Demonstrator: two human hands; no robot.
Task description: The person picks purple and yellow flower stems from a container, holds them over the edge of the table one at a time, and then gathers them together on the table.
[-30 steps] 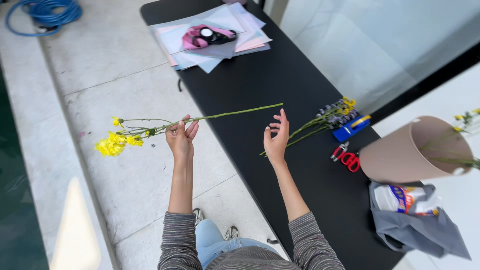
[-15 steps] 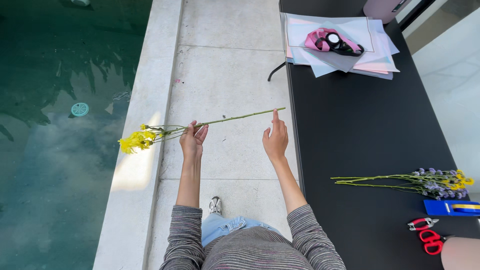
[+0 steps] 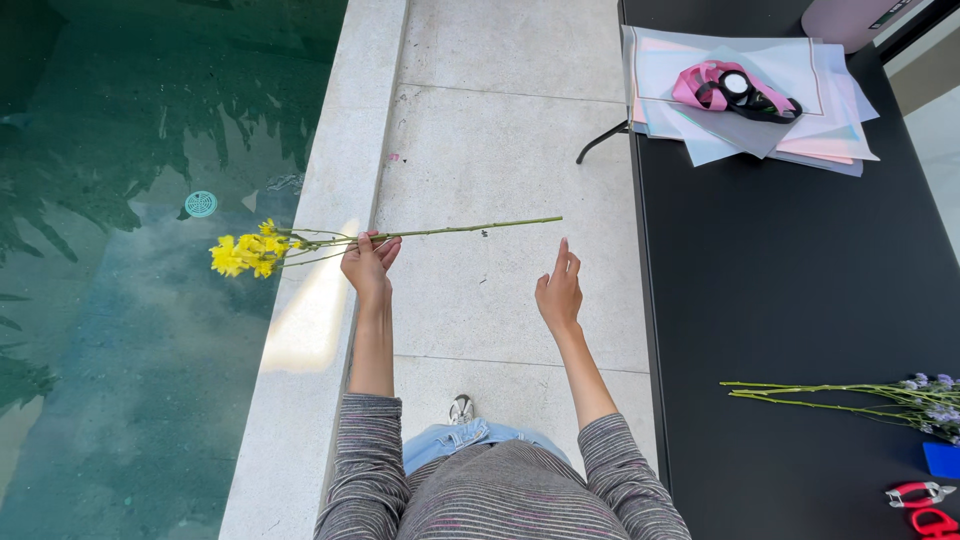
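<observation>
Head view: left hand (image 3: 367,264) pinching yellow flower stem (image 3: 440,232), right hand (image 3: 559,290) open beside it, not touching.

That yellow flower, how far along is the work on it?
Done: its long stem looks bare. In hand: the left hand holds the yellow flower level; the right hand is open beside the stem's end. Left: purple flower stems lie on the black table.

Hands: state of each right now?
Left hand: closed on the yellow flower stem.
Right hand: open, empty, just below the stem's bare end.
</observation>
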